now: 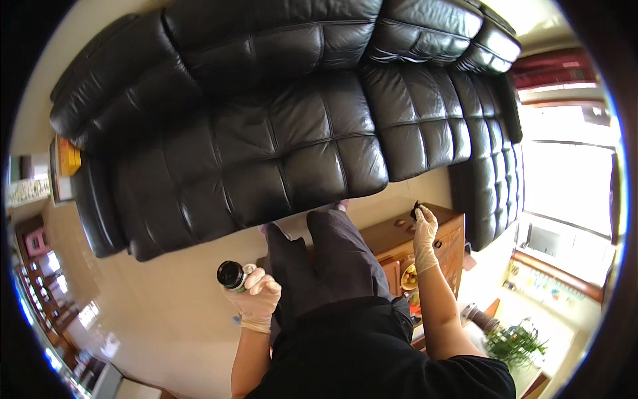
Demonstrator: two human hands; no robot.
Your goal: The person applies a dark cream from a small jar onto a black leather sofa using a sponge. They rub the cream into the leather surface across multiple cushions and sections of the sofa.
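My left hand [256, 300], in a pale thin glove, is closed round a small round jar [231, 274] with a dark top. Whether that top is a lid or dark contents I cannot make out. Out to the right, my gloved right hand [426, 231] pinches a small black thing [416, 211], too small to name, above a wooden cabinet [448, 223]. In front of me stretches a long black leather sofa [279, 146] with stitched square panels. Both hands are apart from it.
Small brown objects [400, 222] lie on the cabinet top, and yellow items [410, 276] show at its side. A bright window [565, 179] and a green plant [515, 342] are at the right. Yellow boxes [68, 157] stand past the sofa's left arm, above the tiled floor [153, 306].
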